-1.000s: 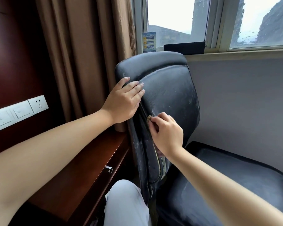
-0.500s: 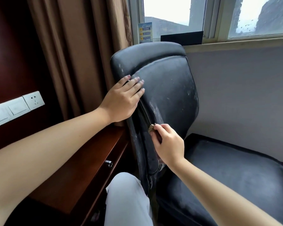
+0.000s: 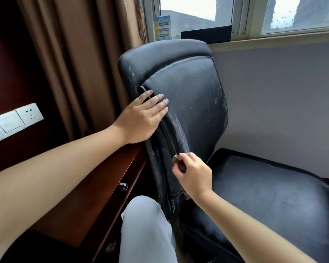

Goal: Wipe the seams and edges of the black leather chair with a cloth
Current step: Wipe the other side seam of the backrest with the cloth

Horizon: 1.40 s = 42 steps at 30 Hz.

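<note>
Window and curtain backing chair [image 3: 188, 95], frame centre. Left hand [image 3: 141, 118] lying flat, bracing backrest; right hand [image 3: 193, 175] pinching cloth [image 3: 176, 158], working side seam. Next: probably continuing downward.

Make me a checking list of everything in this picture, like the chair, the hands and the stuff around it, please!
Surface: black leather chair, dusty, with whitish scuffs on the backrest and along the seam down its side; seat also greyish with dust.
Job's things: cloth, only a small brownish bit showing, pressed to the side seam low on the backrest.
Clutter: nothing seen.
Grips: left hand rests flat on the backrest edge, fingers straight; right hand pinches the cloth.
Cables: nothing seen.
Surroundings: wooden desk with a drawer knob, wall socket, brown curtain, window with a sticker, a knee in pale trousers.
</note>
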### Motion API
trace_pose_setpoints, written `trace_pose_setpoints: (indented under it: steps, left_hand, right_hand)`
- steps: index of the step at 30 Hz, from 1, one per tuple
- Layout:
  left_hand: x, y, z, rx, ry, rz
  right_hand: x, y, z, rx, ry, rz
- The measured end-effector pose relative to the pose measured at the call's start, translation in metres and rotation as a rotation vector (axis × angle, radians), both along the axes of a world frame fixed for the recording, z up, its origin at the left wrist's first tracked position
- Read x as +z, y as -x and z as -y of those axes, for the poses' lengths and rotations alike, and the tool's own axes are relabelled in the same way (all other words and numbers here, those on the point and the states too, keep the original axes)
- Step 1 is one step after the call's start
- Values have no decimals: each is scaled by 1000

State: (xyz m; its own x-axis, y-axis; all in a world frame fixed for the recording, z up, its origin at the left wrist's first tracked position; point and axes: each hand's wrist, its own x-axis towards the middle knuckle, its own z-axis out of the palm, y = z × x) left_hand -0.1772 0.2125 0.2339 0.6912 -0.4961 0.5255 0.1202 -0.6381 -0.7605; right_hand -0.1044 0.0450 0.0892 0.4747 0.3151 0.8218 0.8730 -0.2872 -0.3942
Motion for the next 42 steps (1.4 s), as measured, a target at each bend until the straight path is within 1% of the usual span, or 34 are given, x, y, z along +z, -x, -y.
trace_pose_setpoints:
  steps: [2,4,8,11,14,17,19,23,28,30,32,34,37,40,42]
  left_hand:
    - [-2,-1,1,8,-5,-1]
    - [-5,-3,2,10,-13,-4]
    - [-10,-6,4,3,-14,-8]
    - [-11,-6,2,-3,-23,-24]
    - [-10,-6,0,-3,-20,-29]
    - [-11,-6,-1,-6,-22,-26]
    - [-11,-6,-1,0,-27,-30]
    - [-13,-7,0,19,-23,-42]
    - [-14,-7,0,6,-25,-42]
    - [-14,-7,0,14,-22,-43]
    - [-17,-6,1,21,-12,-31]
    - [-19,-7,2,15,2,-30]
    - [-21,-7,4,12,8,-34]
    - [-24,-10,5,8,11,-37]
    - [-27,-12,6,1,16,-44]
  right_hand:
    - [-7,-1,2,-40,27,-36]
    - [1,-2,0,-58,5,-36]
    - [45,-1,-11,-11,-116,0]
    - [62,0,-20,-14,-83,48]
    - [39,0,-18,-43,-49,72]
    - [-2,3,-8,-70,-37,2]
    - [-18,5,-5,-101,3,-36]
    - [-10,5,-7,-132,17,-73]
    - [34,6,-21,-90,-100,-55]
    - [37,7,-27,-81,-107,-50]
    - [25,6,-25,-78,-102,-52]
    - [-2,5,-17,-90,-90,-67]
    - [-35,7,-5,-119,-30,-94]
    - [-36,6,-4,-135,-9,-147]
    - [-30,5,-4,-126,-16,-138]
